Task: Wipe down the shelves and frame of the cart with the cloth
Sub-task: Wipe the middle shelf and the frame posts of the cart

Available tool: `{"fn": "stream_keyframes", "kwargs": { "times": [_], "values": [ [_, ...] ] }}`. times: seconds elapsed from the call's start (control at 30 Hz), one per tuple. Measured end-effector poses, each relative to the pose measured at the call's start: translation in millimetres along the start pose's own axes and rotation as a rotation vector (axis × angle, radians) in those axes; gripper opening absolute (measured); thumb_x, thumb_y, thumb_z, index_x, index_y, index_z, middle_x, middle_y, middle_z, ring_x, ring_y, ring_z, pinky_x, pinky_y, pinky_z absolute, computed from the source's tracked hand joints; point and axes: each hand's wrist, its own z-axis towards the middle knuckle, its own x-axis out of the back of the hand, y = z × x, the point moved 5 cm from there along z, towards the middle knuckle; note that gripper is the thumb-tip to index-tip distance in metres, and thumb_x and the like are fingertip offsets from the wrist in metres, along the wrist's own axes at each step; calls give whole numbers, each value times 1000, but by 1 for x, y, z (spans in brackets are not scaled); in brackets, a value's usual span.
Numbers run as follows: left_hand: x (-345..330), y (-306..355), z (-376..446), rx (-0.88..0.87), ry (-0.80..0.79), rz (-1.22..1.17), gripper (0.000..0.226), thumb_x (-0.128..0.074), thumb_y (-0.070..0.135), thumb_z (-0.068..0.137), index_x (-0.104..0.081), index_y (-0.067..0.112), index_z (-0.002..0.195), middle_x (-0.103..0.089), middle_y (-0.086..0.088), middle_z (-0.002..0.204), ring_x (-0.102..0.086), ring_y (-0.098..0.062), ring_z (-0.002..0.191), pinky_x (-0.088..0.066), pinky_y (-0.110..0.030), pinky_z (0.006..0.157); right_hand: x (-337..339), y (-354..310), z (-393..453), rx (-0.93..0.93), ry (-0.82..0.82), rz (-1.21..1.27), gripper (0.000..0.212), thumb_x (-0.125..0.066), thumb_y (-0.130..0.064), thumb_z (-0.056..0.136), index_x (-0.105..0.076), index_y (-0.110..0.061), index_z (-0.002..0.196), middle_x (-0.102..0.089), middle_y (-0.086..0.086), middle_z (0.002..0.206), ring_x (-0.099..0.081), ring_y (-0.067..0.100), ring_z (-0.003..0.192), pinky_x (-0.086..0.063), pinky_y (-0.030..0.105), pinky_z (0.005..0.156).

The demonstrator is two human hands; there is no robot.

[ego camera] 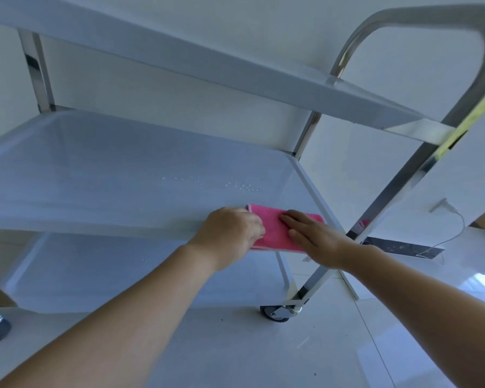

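Note:
A white three-shelf cart with a shiny steel frame (398,180) fills the view. A folded pink cloth (275,228) lies over the front right rim of the middle shelf (123,175). My left hand (230,233) grips the cloth's left edge with curled fingers. My right hand (317,236) presses flat on the cloth's right part, fingers spread. Small water droplets (241,186) sit on the middle shelf behind the cloth. The top shelf (207,63) and bottom shelf (151,270) are bare.
The curved steel handle (431,21) rises at the right. Casters (277,312) rest on a glossy white tiled floor. A white cable (454,228) and a dark strip (403,246) lie on the floor beyond the cart's right side.

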Motion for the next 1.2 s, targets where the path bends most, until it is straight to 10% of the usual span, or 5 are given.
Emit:
{"fn": "stream_keyframes", "kwargs": {
  "times": [0.23,0.87,1.2],
  "values": [
    [21,-35,-26,92,28,6,22,-45,26,92,-64,17,98,-64,5,101,-57,-21,93,-47,-35,76,-1,-27,4,173,-30,-261,56,0,-58,91,16,-38,141,11,-14,153,10,3,142,1,31,118],
    [18,-67,-23,242,-23,25,21,-47,32,90,-65,20,87,-62,6,91,-54,-16,91,-49,-36,74,7,61,90,-29,-37,48,43,-17,-33,102,-4,-44,141,-5,-14,156,-4,1,141,-1,32,118],
    [26,-80,-39,291,38,45,26,-44,35,91,-67,22,92,-64,12,100,-54,-13,97,-50,-34,77,18,96,156,-152,-1,-205,46,-24,-23,103,-22,-13,147,-10,2,158,-9,19,145,-9,44,118]
  ]
}}
